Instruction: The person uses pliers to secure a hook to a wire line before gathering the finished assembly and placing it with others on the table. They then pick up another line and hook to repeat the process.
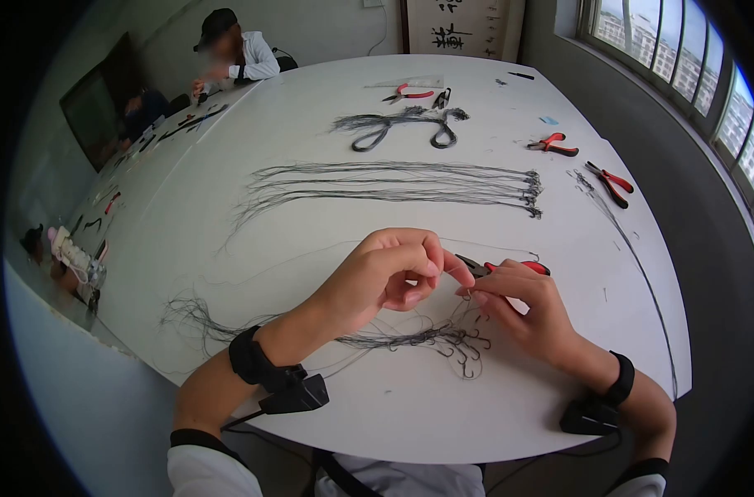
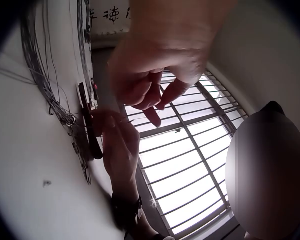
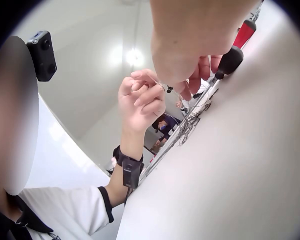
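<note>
In the head view, my right hand [image 1: 530,311] pinches a small hook by a thin line between thumb and finger. Just left of it my left hand [image 1: 398,273] has its fingers curled, with a thin strand running from them toward the right hand; the right wrist view also shows the strand at the left hand [image 3: 142,102]. Below both hands lies a bundle of hooks [image 1: 468,344] with dark lines trailing left. Red-handled pliers [image 1: 534,267] rest on the table behind the right hand.
Rows of lined-up dark lines with hooks [image 1: 393,186] lie across the middle of the white table [image 1: 509,414]. Beyond are two looped bundles [image 1: 393,124] and several pliers [image 1: 553,145]. A long dark line [image 1: 642,257] runs along the right edge. A person [image 1: 236,58] sits at the far left.
</note>
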Demonstrator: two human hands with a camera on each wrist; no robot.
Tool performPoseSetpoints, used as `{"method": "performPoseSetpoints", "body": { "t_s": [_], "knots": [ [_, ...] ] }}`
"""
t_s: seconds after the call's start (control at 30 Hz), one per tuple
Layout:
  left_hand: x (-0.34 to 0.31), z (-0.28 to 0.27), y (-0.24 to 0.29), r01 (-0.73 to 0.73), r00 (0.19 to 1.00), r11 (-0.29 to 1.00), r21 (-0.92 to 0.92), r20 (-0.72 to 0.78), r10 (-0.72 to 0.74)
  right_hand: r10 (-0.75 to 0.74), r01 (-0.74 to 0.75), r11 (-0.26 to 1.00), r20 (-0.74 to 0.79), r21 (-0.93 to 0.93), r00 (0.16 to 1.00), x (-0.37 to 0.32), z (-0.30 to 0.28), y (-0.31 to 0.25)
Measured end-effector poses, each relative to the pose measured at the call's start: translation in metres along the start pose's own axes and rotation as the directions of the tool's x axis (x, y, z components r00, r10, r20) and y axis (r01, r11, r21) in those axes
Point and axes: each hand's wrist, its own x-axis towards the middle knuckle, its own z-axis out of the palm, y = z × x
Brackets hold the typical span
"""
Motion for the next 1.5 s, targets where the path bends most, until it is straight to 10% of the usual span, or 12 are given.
{"method": "performPoseSetpoints", "body": {
  "t_s": [0.23,0.53,0.83,1.23,1.5],
  "knots": [
    [0.002,-0.011,-0.012,-0.004,1.0,0.987,-0.163,-0.016,0.001,0.153,-0.146,0.983,-0.058,0.113,0.987,-0.002,-0.001,-0.001],
    [-0.002,0.002,-0.015,0.061,0.981,0.993,-0.105,0.192,-0.04,-0.067,0.074,0.982,0.044,-0.174,0.997,-0.001,0.002,0.007],
    [0.0,-0.01,-0.017,0.118,0.978,0.985,-0.129,0.184,-0.093,0.215,-0.217,0.975,0.033,0.054,0.976,-0.001,-0.002,-0.005],
    [0.001,-0.011,-0.023,0.077,0.988,0.967,-0.243,0.149,-0.041,-0.136,0.132,0.975,-0.013,-0.179,0.991,0.002,-0.003,-0.004],
    [0.001,-0.01,-0.022,0.038,0.995,0.982,-0.182,0.094,-0.021,-0.066,0.065,0.994,-0.009,-0.091,0.998,0.0,-0.001,0.0]
  ]
}}
